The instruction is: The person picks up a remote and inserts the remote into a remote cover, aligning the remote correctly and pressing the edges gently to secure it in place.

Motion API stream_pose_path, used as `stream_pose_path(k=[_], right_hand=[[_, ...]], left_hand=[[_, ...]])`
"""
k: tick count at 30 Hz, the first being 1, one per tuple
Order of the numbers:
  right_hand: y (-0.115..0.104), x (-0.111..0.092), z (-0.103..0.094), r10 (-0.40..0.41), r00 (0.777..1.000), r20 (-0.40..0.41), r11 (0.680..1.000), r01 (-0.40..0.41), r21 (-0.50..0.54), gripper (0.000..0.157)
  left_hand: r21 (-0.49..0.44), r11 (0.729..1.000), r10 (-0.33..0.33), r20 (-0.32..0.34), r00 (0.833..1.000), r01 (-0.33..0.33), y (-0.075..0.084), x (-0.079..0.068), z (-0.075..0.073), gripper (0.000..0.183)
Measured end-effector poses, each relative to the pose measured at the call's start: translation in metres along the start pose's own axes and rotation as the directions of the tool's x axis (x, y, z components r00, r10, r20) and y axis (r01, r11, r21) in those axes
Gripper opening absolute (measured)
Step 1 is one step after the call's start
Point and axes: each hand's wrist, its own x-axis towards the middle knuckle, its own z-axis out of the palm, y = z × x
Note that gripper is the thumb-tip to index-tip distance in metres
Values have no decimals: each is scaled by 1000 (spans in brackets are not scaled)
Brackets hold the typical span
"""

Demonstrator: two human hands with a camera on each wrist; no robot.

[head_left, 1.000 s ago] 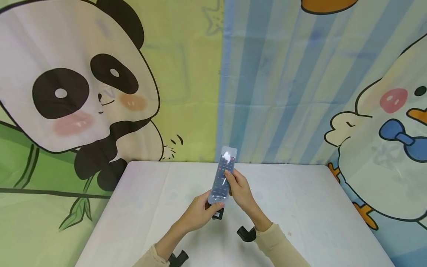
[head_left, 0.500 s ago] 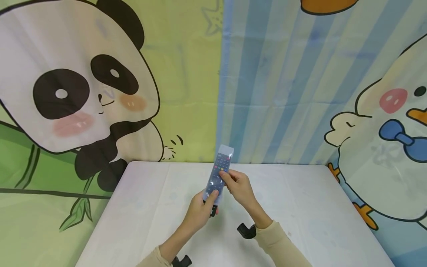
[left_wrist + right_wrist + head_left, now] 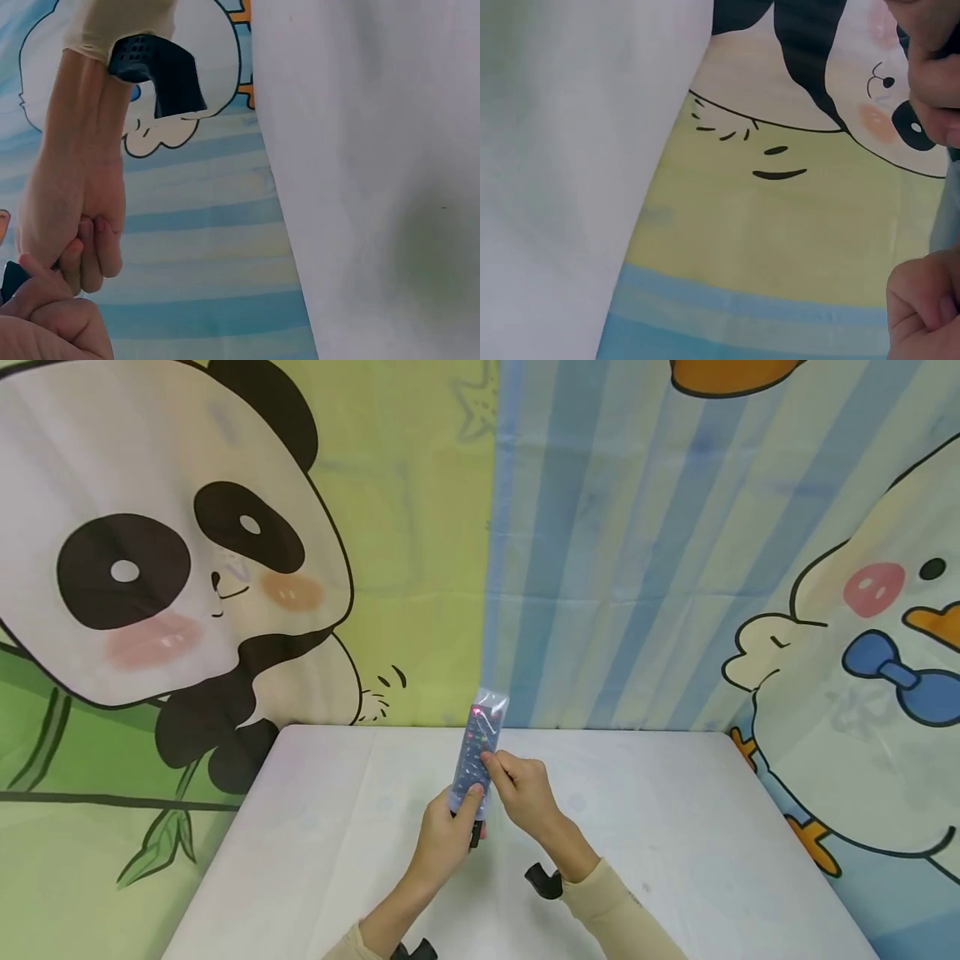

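Note:
A dark remote control (image 3: 472, 752) in a clear plastic sleeve (image 3: 492, 699) is held up, tilted, above the table. My left hand (image 3: 441, 843) grips its lower end, thumb over the front. At the right edge, my right hand (image 3: 528, 793) pinches the sleeve or remote with thumb and curled fingers. Below the remote's bottom end, a black piece (image 3: 476, 835) with a bit of red shows; most of it is hidden. In the left wrist view both hands appear at lower left, the right hand (image 3: 75, 217) with fingers curled. The right wrist view shows only parts of the hands (image 3: 926, 307).
A white table (image 3: 637, 827) lies beneath the hands. Behind it hangs a cloth backdrop (image 3: 420, 568) printed with a panda and a white bird. Black wrist-worn devices (image 3: 543, 881) stick out by the sleeve cuffs.
The remote and both hands have shifted a little left. The right fingers look more tightly curled at the remote's edge, and the left thumb now lies higher on its front.

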Motion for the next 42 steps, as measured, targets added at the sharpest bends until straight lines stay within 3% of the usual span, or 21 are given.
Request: stream_pose_path(k=[4, 8, 10, 13, 16, 19, 22, 24, 27, 29, 31, 34, 36, 38, 40, 42], right_hand=[[-8, -1, -6, -45, 997, 58, 999, 47, -27, 43], [-17, 0, -10, -86, 995, 43, 996, 87, -25, 43], [-20, 1, -12, -71, 997, 29, 997, 70, 23, 43], [-23, 2, -14, 24, 999, 37, 983, -31, 182, 42], [-27, 6, -16, 146, 985, 90, 894, -170, 414, 35], [-27, 9, -17, 221, 957, 190, 749, -291, 595, 32], [-23, 11, -18, 253, 920, 300, 638, -392, 663, 39], [-19, 12, -17, 273, 893, 358, 602, -449, 661, 43], [-16, 12, -18, 268, 871, 412, 638, -481, 602, 48], [-15, 10, -18, 256, 865, 431, 691, -475, 544, 47], [-14, 7, -18, 250, 870, 424, 754, -450, 479, 42], [-13, 1, -19, 278, 878, 390, 792, -440, 425, 38], [-13, -4, -20, 299, 879, 370, 788, -447, 424, 38], [-13, -8, -22, 299, 876, 378, 769, -456, 449, 40], [-14, -12, -23, 276, 870, 408, 747, -461, 478, 43], [-15, -15, -23, 244, 858, 451, 718, -473, 511, 46]], left_hand=[[-28, 1000, -13, 0, 1000, 13, 1, 2, -1, 24], [-57, 998, 35, 5, 999, -34, 8, 2, -2, 24], [-62, 995, 73, 16, 997, -72, 12, 1, -3, 24], [-63, 988, 142, 47, 989, -139, 15, 1, -5, 21], [-70, 974, 220, 94, 971, -214, 15, 1, -7, 16], [-95, 960, 275, 151, 950, -263, 14, 2, -10, 13], [-117, 951, 304, 186, 934, -286, 11, 1, -13, 13], [-127, 946, 319, 200, 926, -299, 10, 1, -14, 13], [-117, 947, 318, 208, 925, -299, 8, 0, -14, 15], [-108, 956, 291, 214, 933, -273, 5, 0, -13, 16], [-97, 970, 239, 236, 942, -221, 3, -1, -11, 20], [-74, 989, 145, 329, 933, -127, 2, -4, -10, 28], [-19, 995, 96, 407, 909, -96, 2, -4, -12, 31], [60, 991, 79, 446, 892, -118, 4, -3, -18, 34], [147, 975, 91, 427, 900, -168, 7, 2, -26, 32], [217, 953, 121, 365, 923, -211, 12, 10, -34, 33]])
